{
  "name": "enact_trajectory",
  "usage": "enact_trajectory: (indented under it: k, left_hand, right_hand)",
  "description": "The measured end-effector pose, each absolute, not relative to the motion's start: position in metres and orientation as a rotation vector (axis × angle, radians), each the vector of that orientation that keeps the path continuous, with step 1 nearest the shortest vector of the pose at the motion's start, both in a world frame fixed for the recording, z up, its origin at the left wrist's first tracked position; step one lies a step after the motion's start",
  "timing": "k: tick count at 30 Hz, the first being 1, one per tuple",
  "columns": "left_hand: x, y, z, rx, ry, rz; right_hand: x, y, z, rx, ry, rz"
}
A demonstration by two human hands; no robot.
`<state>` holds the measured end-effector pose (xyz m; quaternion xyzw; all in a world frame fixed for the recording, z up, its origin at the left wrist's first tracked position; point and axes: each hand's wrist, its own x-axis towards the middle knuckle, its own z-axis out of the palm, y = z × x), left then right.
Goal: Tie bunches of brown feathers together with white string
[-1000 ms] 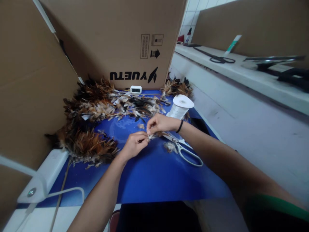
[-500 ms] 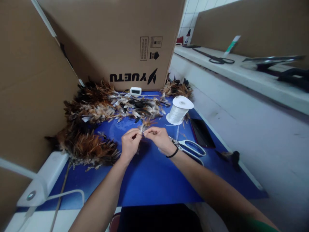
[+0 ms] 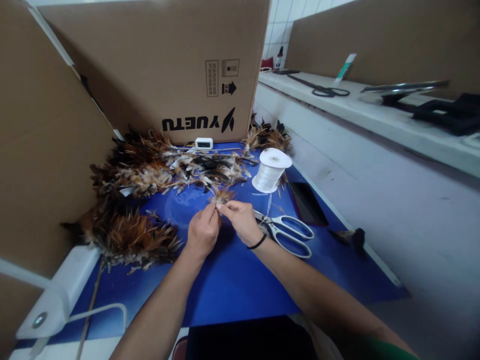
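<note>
A small tuft of brown and pale feathers [image 3: 222,195] sticks up from between my fingertips, above the middle of the blue table. My left hand [image 3: 204,231] pinches its base. Thumb and forefinger of my right hand [image 3: 240,218] close on the same base, touching the left fingertips; what exactly lies between them is hidden. White-handled scissors [image 3: 288,227] lie beside my right wrist, blades partly behind it. A spool of white ribbon [image 3: 270,171] stands upright beyond my right hand. Loose feathers [image 3: 213,167] are strewn behind the tuft.
Bundles of brown feathers [image 3: 137,237] line the left side. A cardboard box [image 3: 157,65] walls off the back, with a small white display [image 3: 204,143] before it. At right lie a dark flat device [image 3: 308,202] and a feather bunch [image 3: 352,237]. A power strip [image 3: 60,295] sits front left.
My fingertips have drawn closer together at the tuft's base, and the left hand has turned, its knuckles more upward. The whole view has shifted slightly, showing more of the scissors.
</note>
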<state>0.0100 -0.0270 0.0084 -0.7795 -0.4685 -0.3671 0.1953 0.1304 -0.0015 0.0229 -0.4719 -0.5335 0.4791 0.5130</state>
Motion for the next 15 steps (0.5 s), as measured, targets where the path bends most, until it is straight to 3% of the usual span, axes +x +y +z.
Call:
enact_trajectory:
  k: [4,15]
  left_hand:
    - [0.010,-0.028,0.009,-2.206,-1.288,-1.178]
    - [0.007,-0.027,0.014,-2.191,-2.182,-2.567]
  right_hand:
    - [0.133,-0.002,0.031,-1.109,-1.143,1.287]
    - [0.149,0.005,0.035,-0.957,-1.010,1.624]
